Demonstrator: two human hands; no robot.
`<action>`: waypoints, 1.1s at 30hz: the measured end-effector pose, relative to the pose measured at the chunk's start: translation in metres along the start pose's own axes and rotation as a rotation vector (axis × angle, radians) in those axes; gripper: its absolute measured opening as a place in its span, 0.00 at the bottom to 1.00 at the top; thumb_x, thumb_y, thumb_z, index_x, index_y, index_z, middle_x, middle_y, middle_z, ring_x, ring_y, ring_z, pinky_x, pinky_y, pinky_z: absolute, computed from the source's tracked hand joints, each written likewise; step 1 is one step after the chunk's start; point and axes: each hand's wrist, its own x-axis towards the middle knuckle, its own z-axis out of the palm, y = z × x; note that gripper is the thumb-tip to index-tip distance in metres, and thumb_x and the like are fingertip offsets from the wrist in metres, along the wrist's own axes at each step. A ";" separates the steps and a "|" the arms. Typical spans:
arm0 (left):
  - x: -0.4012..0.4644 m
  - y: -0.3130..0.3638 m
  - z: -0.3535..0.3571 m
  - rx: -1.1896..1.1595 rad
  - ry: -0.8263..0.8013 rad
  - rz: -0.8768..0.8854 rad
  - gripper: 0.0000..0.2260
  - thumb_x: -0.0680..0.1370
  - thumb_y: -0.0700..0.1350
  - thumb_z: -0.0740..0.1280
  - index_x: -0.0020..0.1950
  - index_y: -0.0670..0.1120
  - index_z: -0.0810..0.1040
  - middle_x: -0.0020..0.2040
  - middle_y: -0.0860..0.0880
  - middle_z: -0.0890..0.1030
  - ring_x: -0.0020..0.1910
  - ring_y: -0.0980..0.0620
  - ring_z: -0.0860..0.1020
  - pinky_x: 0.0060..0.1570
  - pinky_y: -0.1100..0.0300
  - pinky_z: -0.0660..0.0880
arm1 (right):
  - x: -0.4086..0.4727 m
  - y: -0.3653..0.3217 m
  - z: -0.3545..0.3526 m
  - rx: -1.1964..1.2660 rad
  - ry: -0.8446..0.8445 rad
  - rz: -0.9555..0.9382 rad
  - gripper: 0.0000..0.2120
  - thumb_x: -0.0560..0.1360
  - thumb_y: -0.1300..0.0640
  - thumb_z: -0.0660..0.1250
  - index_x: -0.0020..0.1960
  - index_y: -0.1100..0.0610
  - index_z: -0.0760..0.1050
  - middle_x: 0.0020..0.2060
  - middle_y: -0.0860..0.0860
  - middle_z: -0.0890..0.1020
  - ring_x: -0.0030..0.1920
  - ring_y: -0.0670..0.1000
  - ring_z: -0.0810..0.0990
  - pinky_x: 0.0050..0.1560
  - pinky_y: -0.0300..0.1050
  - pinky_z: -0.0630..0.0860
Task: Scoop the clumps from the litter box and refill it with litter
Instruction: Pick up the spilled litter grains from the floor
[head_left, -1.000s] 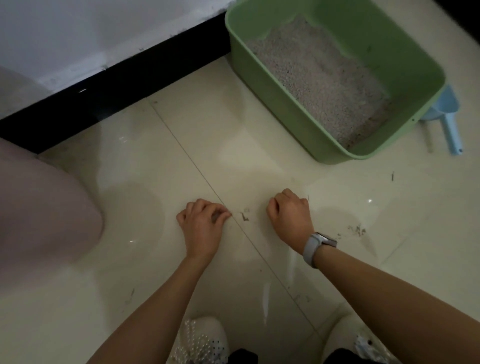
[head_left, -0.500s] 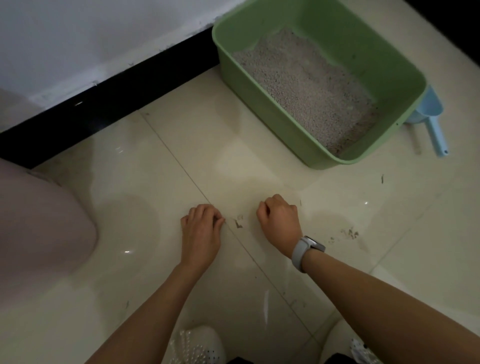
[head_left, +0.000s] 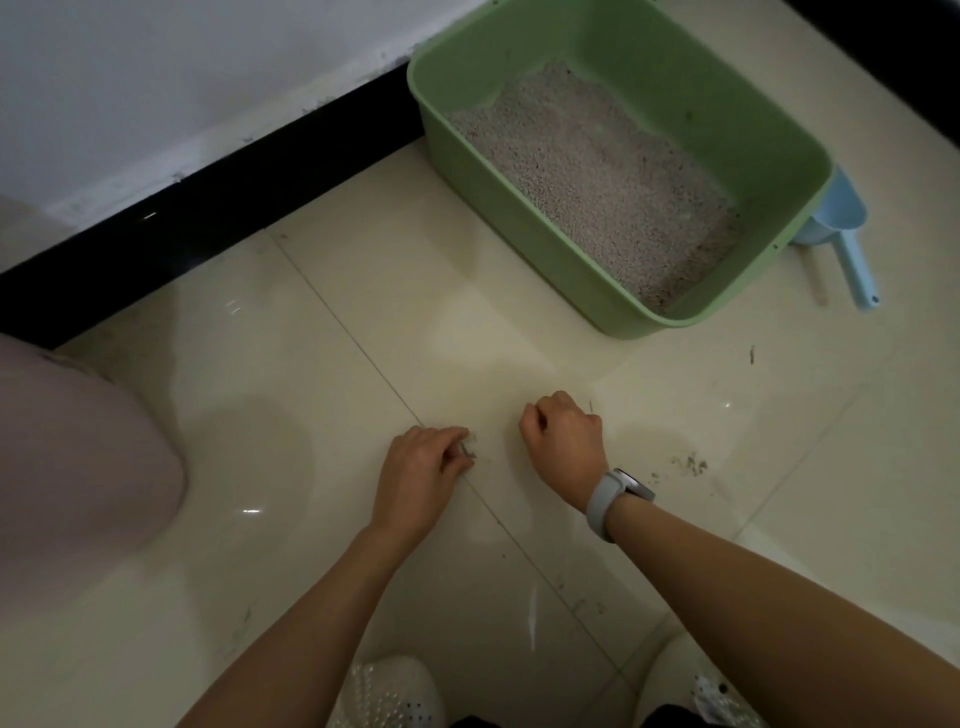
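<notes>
A green litter box (head_left: 519, 228) stands on the tiled floor at the upper right, with pale grey litter (head_left: 597, 171) spread over its bottom. A light blue scoop (head_left: 841, 218) lies on the floor behind the box's right end, handle pointing toward me. My left hand (head_left: 415, 473) is down on the floor in the middle, and its fingertips pinch a small dark scrap (head_left: 468, 451) at a tile joint. My right hand (head_left: 563, 441), with a grey watch on the wrist, rests beside it in a loose fist and holds nothing that I can see.
A black baseboard (head_left: 208, 197) runs below a white wall at the back. A rounded pale pink object (head_left: 67, 457) sits at the left edge. More dark crumbs (head_left: 688, 462) lie on the floor right of my right hand. My white shoes (head_left: 384, 696) show at the bottom.
My left hand slid right to the scrap that lay between the hands, and its fingers closed on it. The view shifted, so the box sits lower and further left.
</notes>
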 end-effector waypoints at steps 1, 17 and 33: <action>0.001 0.003 -0.001 -0.049 0.002 -0.052 0.11 0.71 0.42 0.71 0.53 0.43 0.80 0.40 0.51 0.80 0.42 0.49 0.74 0.46 0.60 0.64 | 0.001 0.000 0.000 0.006 0.000 0.001 0.18 0.78 0.59 0.55 0.29 0.55 0.58 0.30 0.47 0.61 0.41 0.61 0.72 0.44 0.43 0.55; -0.006 0.016 0.017 0.012 0.184 -0.222 0.06 0.67 0.41 0.74 0.42 0.43 0.81 0.35 0.47 0.82 0.38 0.43 0.77 0.43 0.58 0.60 | 0.004 0.008 0.000 0.061 0.007 0.047 0.20 0.78 0.60 0.55 0.28 0.53 0.55 0.30 0.47 0.61 0.36 0.55 0.64 0.43 0.43 0.56; 0.003 0.008 0.008 0.088 0.070 -0.110 0.04 0.72 0.42 0.68 0.39 0.43 0.80 0.38 0.44 0.78 0.37 0.42 0.77 0.44 0.56 0.64 | -0.001 0.008 0.000 0.022 -0.062 -0.047 0.20 0.78 0.60 0.55 0.28 0.53 0.55 0.32 0.51 0.65 0.36 0.56 0.65 0.43 0.43 0.57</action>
